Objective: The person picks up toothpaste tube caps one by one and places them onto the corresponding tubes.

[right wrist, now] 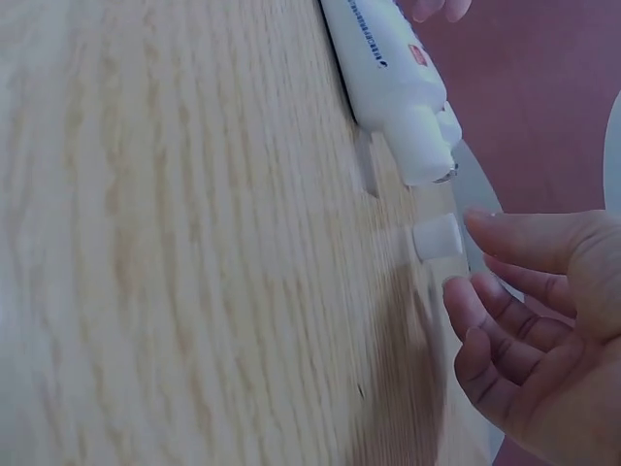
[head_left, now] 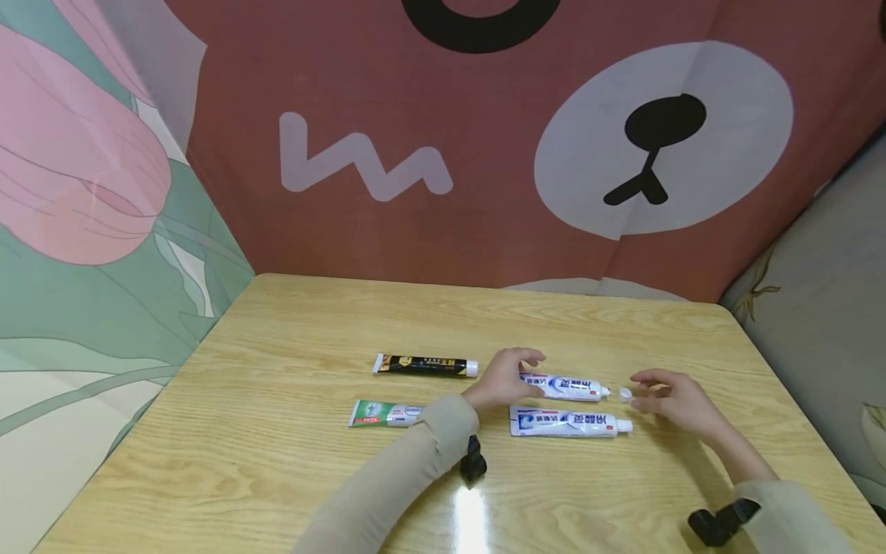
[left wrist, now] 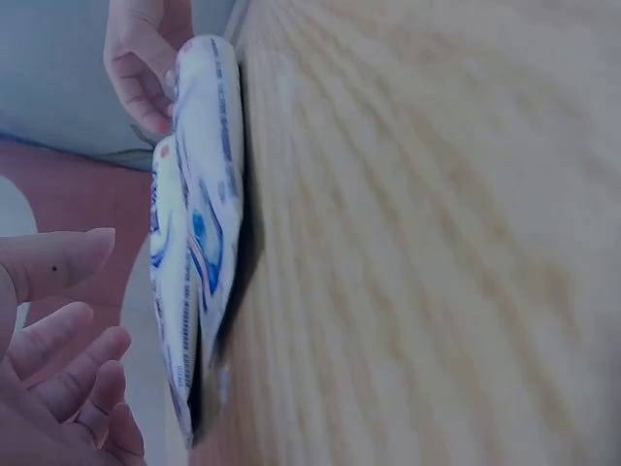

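Note:
Two white-and-blue toothpaste tubes lie side by side on the table; the farther tube [head_left: 564, 386] has its nozzle bare, while the nearer tube [head_left: 564, 422] wears a white cap. At the tail of the farther one is my left hand [head_left: 504, 378], thumb and fingers spread apart; the left wrist view shows a gap between this hand [left wrist: 63, 359] and the tubes. A small loose white cap [right wrist: 438, 237] sits on the table just off the bare nozzle. Beside it, my right hand [head_left: 674, 400] has its fingers loosely bent, thumb tip close to the cap, gripping nothing.
Left of these tubes lie a black-and-gold toothpaste tube [head_left: 425, 365] with a white cap and a green-and-white tube [head_left: 384, 413], partly hidden by my left sleeve. The wooden table [head_left: 228, 462] meets a red printed cloth [head_left: 346, 246] at its far edge.

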Available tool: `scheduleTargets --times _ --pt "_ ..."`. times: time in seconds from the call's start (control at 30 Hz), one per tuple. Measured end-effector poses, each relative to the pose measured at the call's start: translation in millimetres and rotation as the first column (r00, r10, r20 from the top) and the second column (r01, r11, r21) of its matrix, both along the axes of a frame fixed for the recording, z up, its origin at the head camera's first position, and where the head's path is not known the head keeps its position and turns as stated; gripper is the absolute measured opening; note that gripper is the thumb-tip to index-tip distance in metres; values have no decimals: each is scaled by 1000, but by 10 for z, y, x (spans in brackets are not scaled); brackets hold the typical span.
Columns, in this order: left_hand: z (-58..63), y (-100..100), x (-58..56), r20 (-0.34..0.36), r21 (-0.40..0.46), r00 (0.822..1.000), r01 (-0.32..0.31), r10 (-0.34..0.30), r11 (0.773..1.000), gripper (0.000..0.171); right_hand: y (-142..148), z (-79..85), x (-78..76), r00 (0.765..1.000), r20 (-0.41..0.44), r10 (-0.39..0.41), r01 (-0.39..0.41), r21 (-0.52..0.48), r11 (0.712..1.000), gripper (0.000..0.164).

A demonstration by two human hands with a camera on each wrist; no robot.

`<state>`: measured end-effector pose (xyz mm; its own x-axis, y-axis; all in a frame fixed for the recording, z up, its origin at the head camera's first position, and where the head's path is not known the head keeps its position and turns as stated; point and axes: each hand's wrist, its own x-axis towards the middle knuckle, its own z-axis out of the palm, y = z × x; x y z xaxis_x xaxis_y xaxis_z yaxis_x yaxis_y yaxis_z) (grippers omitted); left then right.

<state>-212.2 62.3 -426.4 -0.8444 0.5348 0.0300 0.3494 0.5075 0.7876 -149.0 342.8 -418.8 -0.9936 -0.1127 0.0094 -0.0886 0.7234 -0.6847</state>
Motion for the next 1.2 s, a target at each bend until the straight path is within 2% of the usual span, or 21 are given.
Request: scheduleTargets --times 0.17,0.33,0.53,0.73,0.87,1.07,1.2 --pt "-72 22 -68 17 -1 1000 14 -14 1000 54 -21 -44 -57 999 23 42 -41 -40 998 44" --pt "-126 50 -113 27 -36 1000 13 -12 999 57 -37 -114 -123 998 -10 58 -58 15 998 37" --pt "-119 86 -123 -7 -142 1000 -20 19 990 55 -49 -132 -164 998 -26 63 -61 86 994 32" --pt "-92 131 -116 -30 -263 999 -32 25 964 47 -72 -128 -166 998 -13 63 -61 111 992 24" --pt "-69 140 -101 -51 -325 999 -13 -4 946 42 -85 -110 -157 998 -5 56 -55 115 992 20" --pt "-27 139 -77 -156 -395 981 42 -111 918 41 -69 -88 -129 999 3 36 -36 64 997 19" --pt "-4 138 -66 -145 -356 981 74 -133 931 43 -54 -86 -103 999 24 28 -29 18 999 21"
